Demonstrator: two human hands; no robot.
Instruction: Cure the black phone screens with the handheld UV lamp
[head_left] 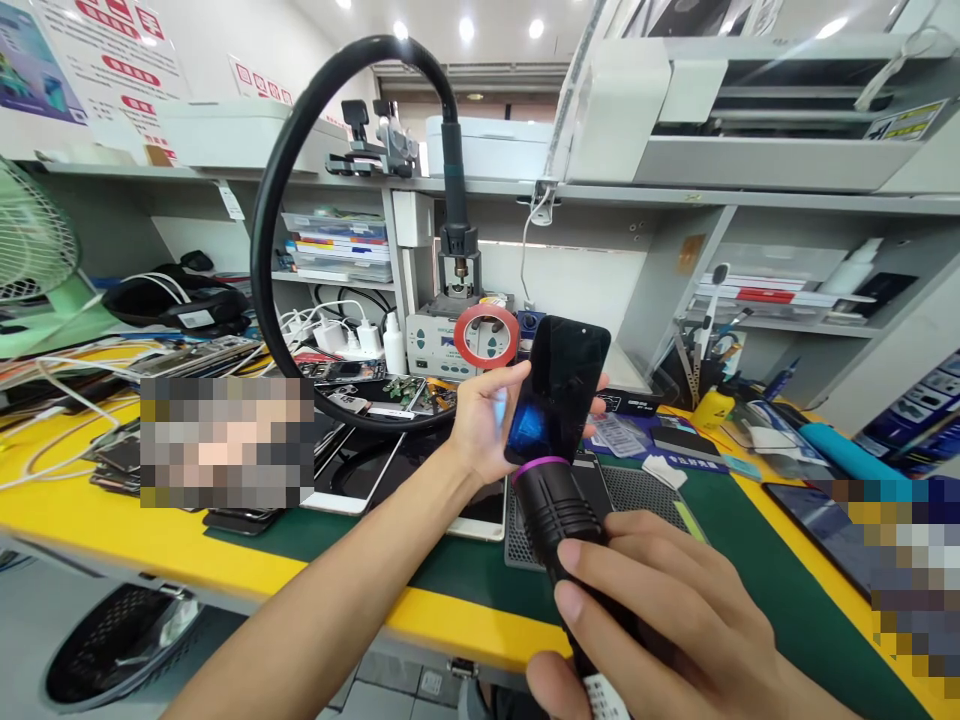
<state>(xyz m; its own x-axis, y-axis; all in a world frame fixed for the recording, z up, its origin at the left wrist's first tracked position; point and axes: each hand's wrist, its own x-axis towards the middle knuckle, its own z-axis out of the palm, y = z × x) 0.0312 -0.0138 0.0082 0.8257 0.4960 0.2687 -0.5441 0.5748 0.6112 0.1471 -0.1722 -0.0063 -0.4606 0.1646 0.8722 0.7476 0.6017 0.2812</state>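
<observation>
My left hand (484,425) is closed round a black smartphone (566,380), thumb along one edge and fingertips showing past the other. The phone is tilted up with its dark screen towards me, and a bluish glow shows low on the glass. In my right hand (667,600) is a black flashlight (559,510) with a purple ring round its head. Its head is right at the phone's lower end; whether the two touch I cannot tell. Below them lie a grey perforated mat (645,500) and white-framed tablets (352,475) on the green work mat (750,560).
A hot air station (439,345) with a looping black hose (262,230) stands behind, a red tape roll (459,335) before it. Stacked phones (116,460) crowd the left. At right are a tool holder (686,365) and yellow bottle (712,408). A bin (112,650) sits below.
</observation>
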